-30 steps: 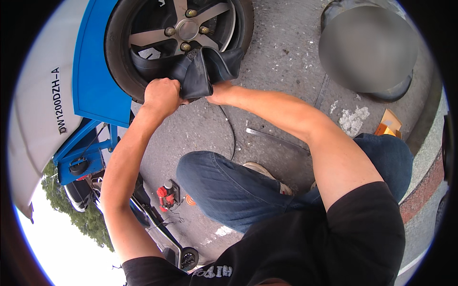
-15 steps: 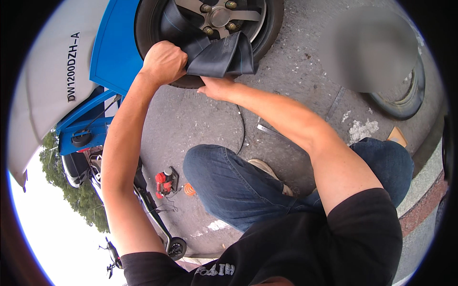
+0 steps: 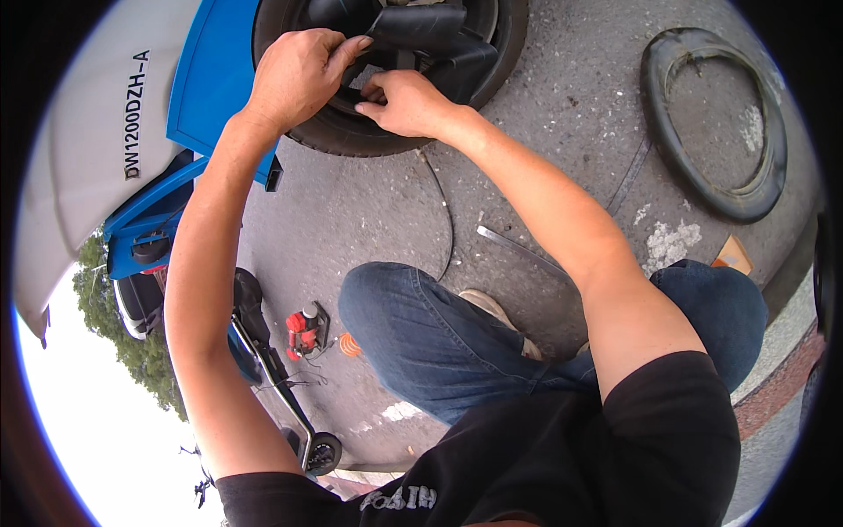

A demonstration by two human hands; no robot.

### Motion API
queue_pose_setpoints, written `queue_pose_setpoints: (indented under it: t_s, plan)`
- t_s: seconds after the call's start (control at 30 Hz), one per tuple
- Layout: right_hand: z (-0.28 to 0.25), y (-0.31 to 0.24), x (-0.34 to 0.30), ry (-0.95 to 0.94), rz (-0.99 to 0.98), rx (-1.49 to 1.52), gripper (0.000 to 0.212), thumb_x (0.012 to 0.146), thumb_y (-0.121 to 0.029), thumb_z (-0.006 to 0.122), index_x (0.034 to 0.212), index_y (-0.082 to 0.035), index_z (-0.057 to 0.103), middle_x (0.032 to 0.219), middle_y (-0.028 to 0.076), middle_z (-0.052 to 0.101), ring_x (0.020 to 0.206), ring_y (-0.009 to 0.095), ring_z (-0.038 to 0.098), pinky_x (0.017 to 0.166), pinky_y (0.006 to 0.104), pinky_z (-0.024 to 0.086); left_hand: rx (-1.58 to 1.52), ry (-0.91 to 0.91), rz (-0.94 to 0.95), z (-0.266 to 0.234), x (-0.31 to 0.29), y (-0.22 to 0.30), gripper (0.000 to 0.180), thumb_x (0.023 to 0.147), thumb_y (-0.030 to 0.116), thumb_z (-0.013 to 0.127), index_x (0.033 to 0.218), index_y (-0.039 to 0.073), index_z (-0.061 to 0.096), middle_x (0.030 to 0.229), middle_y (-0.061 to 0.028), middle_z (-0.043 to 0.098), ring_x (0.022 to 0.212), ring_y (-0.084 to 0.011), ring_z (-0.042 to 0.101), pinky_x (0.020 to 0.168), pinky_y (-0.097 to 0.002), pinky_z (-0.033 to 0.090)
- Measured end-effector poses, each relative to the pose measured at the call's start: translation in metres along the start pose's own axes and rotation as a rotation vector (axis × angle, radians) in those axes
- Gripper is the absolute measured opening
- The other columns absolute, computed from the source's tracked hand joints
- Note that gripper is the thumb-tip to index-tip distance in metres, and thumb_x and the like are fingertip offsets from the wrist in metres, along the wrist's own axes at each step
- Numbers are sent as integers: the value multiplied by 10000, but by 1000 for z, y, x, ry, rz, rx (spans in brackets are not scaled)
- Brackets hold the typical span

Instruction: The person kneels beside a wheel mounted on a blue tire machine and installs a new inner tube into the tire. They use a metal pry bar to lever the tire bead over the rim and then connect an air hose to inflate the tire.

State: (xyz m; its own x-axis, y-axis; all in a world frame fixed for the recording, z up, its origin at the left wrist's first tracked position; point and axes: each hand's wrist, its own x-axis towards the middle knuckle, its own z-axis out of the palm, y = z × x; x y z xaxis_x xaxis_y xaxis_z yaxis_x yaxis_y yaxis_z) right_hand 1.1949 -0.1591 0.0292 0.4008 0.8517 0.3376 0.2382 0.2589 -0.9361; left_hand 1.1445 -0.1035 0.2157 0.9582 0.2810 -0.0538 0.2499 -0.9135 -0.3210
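A black rubber inner tube lies in flat folds over the wheel, part of it hanging toward the right side of the tire. On the tire's left side is my left hand, closed, its thumb pointing at the tube; its fingertips are hidden. Close by on the near edge, my right hand has its fingers curled with the thumb against the tire's inner lip. The folds and both hands cover most of the wheel's hub.
The blue vehicle body stands at the left. A round black tube ring lies at the right. A flat metal bar, a black hose and a red machine are on the ground. A parked two-wheeler stands at lower left.
The inner tube's folded end has moved up and off the tire's near edge. My left hand has shifted up; my right hand has come from beneath the tube to the tire's inner lip.
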Motion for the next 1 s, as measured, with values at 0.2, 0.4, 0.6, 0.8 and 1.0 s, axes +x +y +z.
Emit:
queue_pose_setpoints:
  t_s: [0.2, 0.4, 0.6, 0.8, 1.0]
  plan:
    - [-56, -14, 6, -296, -49, -626, 311, 796, -179, 825, 1015, 29, 751, 1055, 223, 741, 1053, 374, 709, 905, 440, 579, -127, 272, 174, 54, -85, 42, 104, 853, 82, 752, 899, 9, 695, 801, -107, 661, 768, -302, 645, 760, -389, 486]
    - [-64, 3, 16, -586, 31, -1059, 391, 785, -63, 770, 1173, -24, 746, 1206, 163, 739, 1158, 309, 704, 970, 393, 575, 91, -50, 291, 129, -113, 49, 456, 904, 212, 706, 1245, -80, 628, 1244, -215, 629, 1210, -370, 569, 1100, -461, 407]
    - [-73, 47, 26, -646, -545, -1340, 279, 874, -122, 714, 1125, -5, 747, 1116, 199, 749, 1069, 325, 728, 937, 406, 582, 521, -130, 233, 162, -105, 66, 577, 928, 249, 530, 1377, -111, 562, 1396, -254, 528, 1352, -384, 443, 1172, -526, 318]
    - [-97, 52, 18, -562, -460, -1070, 160, 853, -88, 657, 955, 28, 698, 953, 197, 727, 944, 381, 725, 836, 455, 596, 653, -190, 187, 180, -90, 80, 550, 930, 248, 545, 1349, -106, 588, 1380, -265, 523, 1321, -415, 440, 1135, -564, 343]
    - [-99, 50, 19, -511, -439, -1102, 121, 798, -73, 656, 863, -18, 741, 872, 194, 740, 869, 367, 741, 765, 447, 605, 626, -61, 120, 206, -64, 85, 484, 875, 207, 605, 1252, -96, 607, 1174, -197, 572, 1095, -322, 517, 985, -457, 422]
